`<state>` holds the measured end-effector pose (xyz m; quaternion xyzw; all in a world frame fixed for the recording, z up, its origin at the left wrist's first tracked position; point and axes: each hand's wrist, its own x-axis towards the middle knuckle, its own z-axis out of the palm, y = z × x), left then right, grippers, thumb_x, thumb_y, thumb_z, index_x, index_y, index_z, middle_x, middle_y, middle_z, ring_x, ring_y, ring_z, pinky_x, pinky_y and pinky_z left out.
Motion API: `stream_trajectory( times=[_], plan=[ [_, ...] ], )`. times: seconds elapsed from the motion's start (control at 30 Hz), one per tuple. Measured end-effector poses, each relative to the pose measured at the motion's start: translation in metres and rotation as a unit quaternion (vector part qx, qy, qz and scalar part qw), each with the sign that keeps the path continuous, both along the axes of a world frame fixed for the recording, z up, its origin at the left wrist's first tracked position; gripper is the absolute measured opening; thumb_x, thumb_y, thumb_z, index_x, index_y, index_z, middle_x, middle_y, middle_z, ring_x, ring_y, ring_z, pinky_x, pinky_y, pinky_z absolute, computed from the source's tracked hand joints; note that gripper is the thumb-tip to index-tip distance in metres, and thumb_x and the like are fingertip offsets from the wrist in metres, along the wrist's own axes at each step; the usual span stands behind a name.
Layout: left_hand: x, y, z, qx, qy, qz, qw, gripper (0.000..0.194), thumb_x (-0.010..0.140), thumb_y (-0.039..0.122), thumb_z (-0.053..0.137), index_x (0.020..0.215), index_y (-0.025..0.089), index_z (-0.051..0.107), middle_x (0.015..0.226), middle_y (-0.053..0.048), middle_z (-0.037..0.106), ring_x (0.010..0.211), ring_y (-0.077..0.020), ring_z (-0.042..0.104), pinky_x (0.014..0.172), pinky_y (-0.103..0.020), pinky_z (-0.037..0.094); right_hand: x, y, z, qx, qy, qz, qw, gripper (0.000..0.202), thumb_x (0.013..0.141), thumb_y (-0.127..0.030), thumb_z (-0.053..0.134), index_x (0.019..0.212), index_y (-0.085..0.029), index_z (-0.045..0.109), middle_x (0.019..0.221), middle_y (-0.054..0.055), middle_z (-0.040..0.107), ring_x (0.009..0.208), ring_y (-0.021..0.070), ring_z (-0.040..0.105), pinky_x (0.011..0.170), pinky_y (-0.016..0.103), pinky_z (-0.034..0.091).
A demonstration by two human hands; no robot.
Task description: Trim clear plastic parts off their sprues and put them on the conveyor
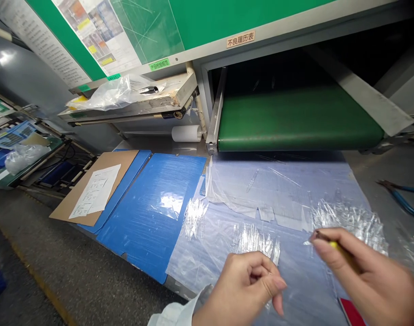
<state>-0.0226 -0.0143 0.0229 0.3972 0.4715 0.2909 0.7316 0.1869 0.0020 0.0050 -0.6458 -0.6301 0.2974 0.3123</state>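
Note:
My left hand point(249, 287) is at the bottom centre, its fingers curled and pressed together; what they hold, if anything, is hidden. On the right, my right hand point(359, 269) is closed round a thin tool with a yellow part point(334, 245), partly covered by my fingers. A small clear bit shows at my right fingertips. Clear plastic pieces lie in a middle pile point(252, 237) just beyond my left hand, in a smaller left pile point(194, 218) and in a larger right pile point(349, 222). Under them is a translucent sheet point(207, 253).
A green conveyor belt point(295, 120) ends behind the sheet. Blue boards point(152, 194) and a brown board with paper point(117, 170) lie left. Blue-handled pliers point(406, 203) lie right. A red item point(351, 312) is at the lower right. A shelf point(166, 97) holds a plastic bag.

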Motion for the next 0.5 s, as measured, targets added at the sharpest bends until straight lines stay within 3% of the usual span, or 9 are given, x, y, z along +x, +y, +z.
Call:
stream_trajectory(
  times=[0.13,0.2,0.27,0.33,0.37,0.43,0.5],
  plan=[
    [0.003,0.001,0.0,-0.01,-0.028,-0.009,1.0,0.015,0.078,0.027,0.062,0.072,0.015,0.056,0.055,0.002,0.056,0.049,-0.0084,0.045,0.056,-0.022,0.035,-0.029,-0.001,-0.005,-0.017,-0.005,0.086,0.996,0.024,0.076,-0.049,0.063,0.083,-0.027,0.056,0.07,-0.001,0.065,0.055,0.0169,0.06,0.047,0.024,0.047],
    [0.002,0.002,-0.002,-0.007,0.001,-0.015,1.0,0.012,0.079,0.025,0.059,0.072,0.015,0.055,0.056,0.002,0.056,0.051,-0.0092,0.048,0.056,-0.022,0.035,-0.031,0.004,-0.006,-0.021,-0.022,0.061,0.998,0.023,0.078,-0.049,0.06,0.082,-0.027,0.055,0.069,-0.001,0.064,0.054,0.0165,0.059,0.048,0.025,0.045],
    [-0.002,0.003,-0.011,0.023,0.087,-0.014,0.996,0.013,0.082,0.024,0.053,0.073,0.016,0.054,0.058,0.002,0.055,0.055,-0.0104,0.049,0.056,-0.022,0.035,-0.022,0.017,-0.005,-0.042,-0.079,0.024,0.996,0.028,0.084,-0.053,0.048,0.079,-0.026,0.052,0.067,-0.001,0.064,0.053,0.0176,0.06,0.047,0.026,0.043],
    [-0.01,0.006,-0.028,0.08,0.223,-0.011,0.972,0.017,0.086,0.026,0.047,0.073,0.017,0.052,0.061,0.001,0.054,0.059,-0.0116,0.05,0.056,-0.022,0.034,-0.009,0.038,-0.006,-0.084,-0.157,0.027,0.984,0.032,0.087,-0.054,0.04,0.077,-0.026,0.051,0.061,-0.001,0.062,0.052,0.0193,0.06,0.047,0.027,0.042],
    [-0.015,0.007,-0.039,0.116,0.304,-0.017,0.945,0.019,0.088,0.026,0.044,0.071,0.018,0.05,0.062,0.002,0.052,0.059,-0.012,0.049,0.056,-0.023,0.032,-0.003,0.051,-0.008,-0.101,-0.191,0.04,0.975,0.031,0.088,-0.052,0.041,0.075,-0.025,0.051,0.056,-0.001,0.061,0.05,0.0195,0.06,0.047,0.028,0.041],
    [-0.025,0.008,-0.062,0.129,0.373,-0.008,0.919,0.018,0.088,0.023,0.042,0.07,0.019,0.046,0.06,0.003,0.045,0.057,-0.0133,0.044,0.057,-0.026,0.027,0.002,0.079,-0.015,-0.125,-0.237,0.06,0.961,0.027,0.09,-0.042,0.046,0.072,-0.023,0.053,0.054,-0.002,0.059,0.05,0.0181,0.058,0.05,0.028,0.042],
    [-0.032,0.007,-0.082,0.126,0.409,-0.009,0.904,0.016,0.086,0.019,0.042,0.07,0.02,0.044,0.057,0.004,0.039,0.055,-0.0144,0.041,0.057,-0.028,0.024,-0.003,0.109,-0.025,-0.145,-0.267,0.07,0.95,0.023,0.092,-0.035,0.052,0.079,-0.019,0.06,0.066,-0.001,0.064,0.059,0.0159,0.06,0.057,0.029,0.047]
  ],
)
